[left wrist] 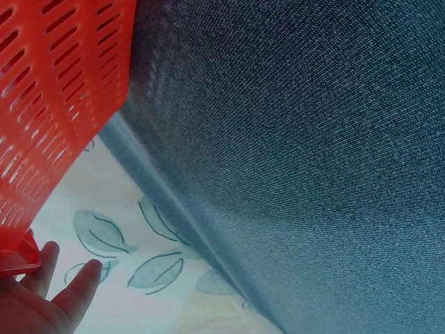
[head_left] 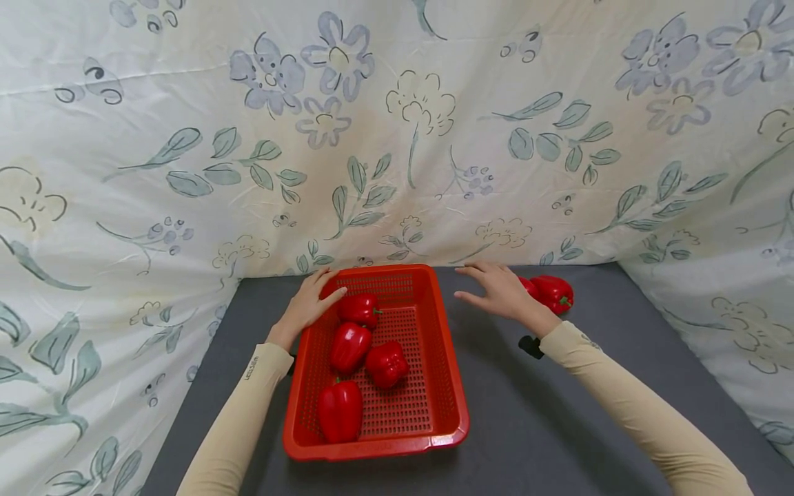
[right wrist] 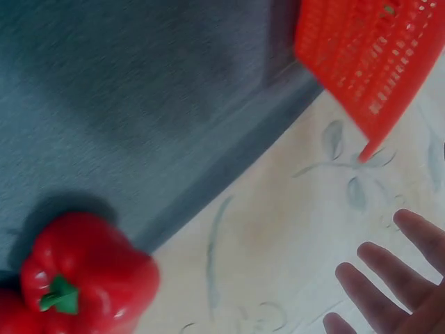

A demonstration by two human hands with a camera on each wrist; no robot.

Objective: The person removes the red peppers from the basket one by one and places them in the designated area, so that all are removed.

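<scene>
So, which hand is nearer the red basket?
Left. The left hand is at the left rim of the red basket; the right hand is apart from it, off its right side.

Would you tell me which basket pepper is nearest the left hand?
The rearmost pepper, by the left hand; the other three lie farther from it.

The head view is bright and clear. Small glare sits on the peppers (head_left: 340,412) and basket (head_left: 448,439); beside the right sleeve (head_left: 639,406), a soft shadow darkens the table (head_left: 515,441). Wrist views look bluish, softer.
</scene>
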